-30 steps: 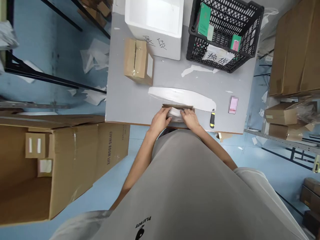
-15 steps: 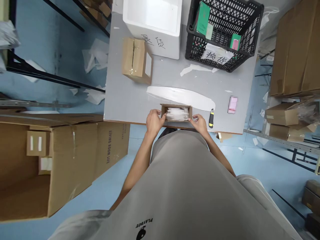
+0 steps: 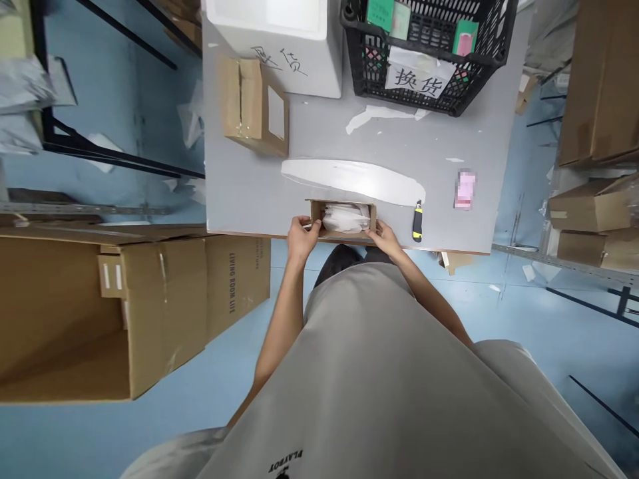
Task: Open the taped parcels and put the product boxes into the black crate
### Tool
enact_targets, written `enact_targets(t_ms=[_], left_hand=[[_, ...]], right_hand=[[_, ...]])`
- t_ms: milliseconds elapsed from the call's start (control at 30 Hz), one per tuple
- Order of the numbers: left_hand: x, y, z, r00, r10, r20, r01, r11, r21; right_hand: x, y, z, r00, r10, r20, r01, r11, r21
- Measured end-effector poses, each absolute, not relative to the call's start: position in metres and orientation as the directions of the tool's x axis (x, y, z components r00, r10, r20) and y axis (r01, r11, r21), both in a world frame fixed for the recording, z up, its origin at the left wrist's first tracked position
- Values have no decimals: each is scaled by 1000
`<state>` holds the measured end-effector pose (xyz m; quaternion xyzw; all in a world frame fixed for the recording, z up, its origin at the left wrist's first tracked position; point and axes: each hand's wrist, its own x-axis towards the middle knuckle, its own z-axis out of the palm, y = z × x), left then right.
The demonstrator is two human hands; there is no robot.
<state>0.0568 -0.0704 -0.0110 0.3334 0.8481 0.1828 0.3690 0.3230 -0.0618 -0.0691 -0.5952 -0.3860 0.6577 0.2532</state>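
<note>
A small open cardboard box (image 3: 315, 211) sits at the near edge of the grey table (image 3: 249, 193), with white bagged items (image 3: 345, 218) inside it. My left hand (image 3: 301, 234) grips the box's left end, fingers curled on the wall. My right hand (image 3: 382, 234) grips its right end. A long white sheet (image 3: 349, 178) lies just beyond the box.
A yellow-and-black utility knife (image 3: 416, 223) lies right of the box, a pink item (image 3: 464, 189) further right. At the back stand a taped cardboard box (image 3: 252, 104), a white foam box (image 3: 279, 36) and a black crate (image 3: 424, 40). A big open carton (image 3: 124, 306) stands on the floor at left.
My hands came off the white contents and moved out to the two ends of the box, which now shows open. The view has shifted nearer over the table.
</note>
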Motion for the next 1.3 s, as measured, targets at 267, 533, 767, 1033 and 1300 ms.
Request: enact_targets(t_ms=[267, 533, 767, 1033, 1300], left_hand=[[77, -116, 16, -354, 801, -483, 481, 598, 641], [150, -194, -2, -159, 869, -468, 497, 480, 723], [262, -247, -28, 107, 853, -510, 520, 390, 760], [360, -278, -34, 329, 783, -528, 583, 272, 766], [483, -264, -38, 406, 668, -624, 775, 109, 622]], right_hand=[[371, -119, -44, -95, 820, -565, 40, -564, -825], [445, -229, -37, 127, 837, -533, 56, -542, -838], [543, -330, -21, 396, 733, -553, 42, -616, -787], [634, -400, -22, 544, 622, -563, -93, -623, -777], [733, -408, -58, 615, 471, -633, -194, -687, -700]])
